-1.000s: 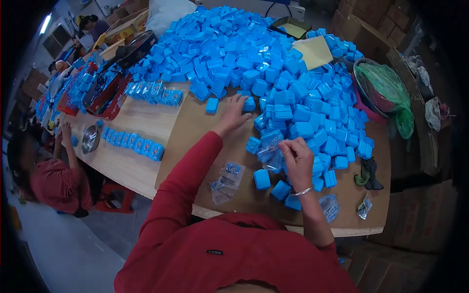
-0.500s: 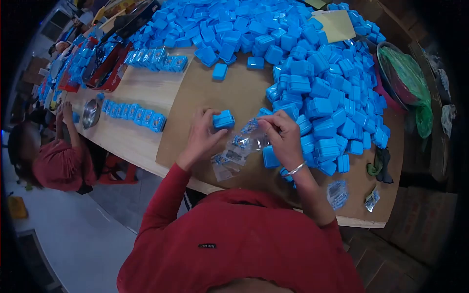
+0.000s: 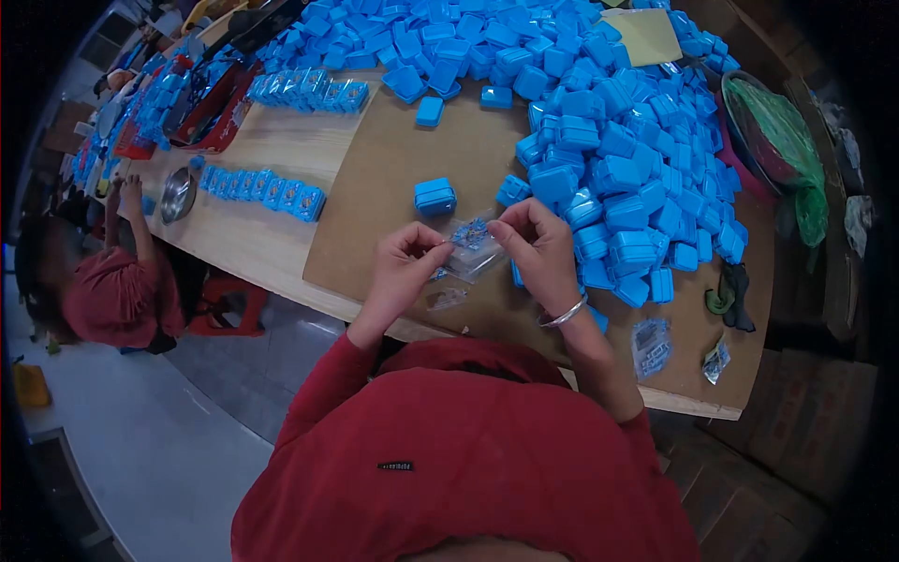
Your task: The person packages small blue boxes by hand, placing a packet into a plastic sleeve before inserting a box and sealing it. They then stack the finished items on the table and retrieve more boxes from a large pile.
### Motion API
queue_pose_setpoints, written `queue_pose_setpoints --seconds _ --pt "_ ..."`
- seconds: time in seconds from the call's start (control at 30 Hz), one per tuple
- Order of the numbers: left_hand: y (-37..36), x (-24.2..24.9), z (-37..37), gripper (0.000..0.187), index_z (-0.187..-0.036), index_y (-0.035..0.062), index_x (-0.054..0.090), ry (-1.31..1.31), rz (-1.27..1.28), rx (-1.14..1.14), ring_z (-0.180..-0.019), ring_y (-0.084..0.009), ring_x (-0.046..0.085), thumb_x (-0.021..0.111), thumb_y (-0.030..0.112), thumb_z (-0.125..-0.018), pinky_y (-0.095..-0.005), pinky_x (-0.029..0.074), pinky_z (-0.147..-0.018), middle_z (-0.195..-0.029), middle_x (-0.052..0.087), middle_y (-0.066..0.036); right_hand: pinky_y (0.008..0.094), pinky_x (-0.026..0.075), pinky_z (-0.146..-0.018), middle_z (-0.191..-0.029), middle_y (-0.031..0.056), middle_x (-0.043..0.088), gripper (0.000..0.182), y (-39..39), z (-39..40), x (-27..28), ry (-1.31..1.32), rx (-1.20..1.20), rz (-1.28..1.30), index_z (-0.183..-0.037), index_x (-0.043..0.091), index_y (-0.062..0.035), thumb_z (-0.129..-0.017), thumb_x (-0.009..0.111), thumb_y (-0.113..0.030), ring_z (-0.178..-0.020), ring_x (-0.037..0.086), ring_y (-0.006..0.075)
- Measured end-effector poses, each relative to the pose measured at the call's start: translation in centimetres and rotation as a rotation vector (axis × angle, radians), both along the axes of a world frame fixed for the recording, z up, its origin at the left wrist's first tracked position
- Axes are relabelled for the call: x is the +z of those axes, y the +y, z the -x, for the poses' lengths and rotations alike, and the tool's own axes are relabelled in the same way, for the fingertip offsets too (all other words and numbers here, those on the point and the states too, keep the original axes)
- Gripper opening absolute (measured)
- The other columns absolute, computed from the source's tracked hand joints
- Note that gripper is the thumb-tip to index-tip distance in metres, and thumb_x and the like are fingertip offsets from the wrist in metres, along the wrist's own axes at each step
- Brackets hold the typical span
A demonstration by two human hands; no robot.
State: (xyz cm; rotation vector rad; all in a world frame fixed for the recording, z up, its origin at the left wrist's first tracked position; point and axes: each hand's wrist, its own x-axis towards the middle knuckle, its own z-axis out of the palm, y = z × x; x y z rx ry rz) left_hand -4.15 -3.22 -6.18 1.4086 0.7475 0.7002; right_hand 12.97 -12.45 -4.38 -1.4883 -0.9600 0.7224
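Two hands point(image 3: 403, 270) point(image 3: 543, 248) pinching plastic bag point(image 3: 478, 254), table edge point(image 3: 693, 404) close, board point(image 3: 375, 178) spreading ahead

A clear, blue-flecked plastic bag point(image 3: 478, 247) is pinched between left hand point(image 3: 401, 267) and right hand point(image 3: 543, 253). A boxy blue plastic case point(image 3: 434, 198) sits just beyond the left.

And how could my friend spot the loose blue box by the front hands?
On the flat brown board, find the heap of blue plastic boxes. Beyond the left hand, one blue plastic box sits apart from the heap, nearest that hand.
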Motion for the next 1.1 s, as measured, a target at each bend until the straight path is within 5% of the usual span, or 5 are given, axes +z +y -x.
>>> queue_pose_setpoints --seconds 0.27,0.37,0.5,0.67,1.1 --pt "3.7 -1.3 -1.5 0.046 -0.111 -0.0008 0.052 0.147 -0.721 0.074 -0.095 -0.0242 0.058 0.072 0.009 -0.071 -0.0323 0.046 -0.08 -0.104 0.058 -0.011 0.021 0.045 -0.06 -0.076 0.0018 0.064 0.016 0.7 -0.9 -2.3 0.25 0.213 -0.048 -0.088 0.064 0.0011 -0.083 0.069 -0.014 -0.069 0.056 0.0047" --pt "7.4 -5.9 -1.3 0.042 -0.112 0.0012 0.052 0.336 -0.443 -0.073 -0.094 -0.0191 0.058 0.071 0.01 -0.075 -0.0304 0.047 -0.081 -0.101 0.058 -0.007 0.0217 0.046 -0.062 -0.079 0.0035 0.065 0.016 0.9 -0.6 -2.1 0.179 0.129 -0.063 -0.087 0.064 0.0009 -0.082 0.069 -0.014 -0.071 0.058 0.0064" --pt "6.4 -4.6 -0.9 0.033 -0.112 0.005 0.051 -0.025 0.014 -0.088 -0.093 -0.0124 0.057 0.066 0.012 -0.083 -0.0261 0.047 -0.08 -0.102 0.057 -0.004 0.0244 0.047 -0.068 -0.085 0.0063 0.066 0.015 1.5 -1.1 -2.6 -0.19 0.003 -0.182 -0.087 0.065 0.0009 -0.081 0.069 -0.012 -0.079 0.06 0.0111" --pt "4.9 -1.7 -0.9 0.031 -0.115 0.0031 0.048 -0.25 0.313 -0.093 -0.099 -0.0144 0.056 0.06 0.013 -0.088 -0.0287 0.049 -0.085 -0.108 0.054 -0.007 0.0238 0.049 -0.073 -0.09 0.0057 0.065 0.015 1.7 -0.7 -3.1 -0.047 0.094 -0.171 -0.093 0.064 0.0008 -0.084 0.066 -0.012 -0.083 0.06 0.0107" --pt "3.8 -0.2 -0.5 0.034 -0.11 0.005 0.051 -0.185 0.153 -0.229 -0.092 -0.009 0.056 0.068 0.009 -0.081 -0.0231 0.046 -0.08 -0.101 0.059 -0.004 0.0219 0.047 -0.069 -0.084 0.0007 0.064 0.016 1.8 -0.6 -1.9 0.45 0.067 -0.248 -0.093 0.065 -0.0012 -0.088 0.064 -0.017 -0.077 0.058 0.0065"
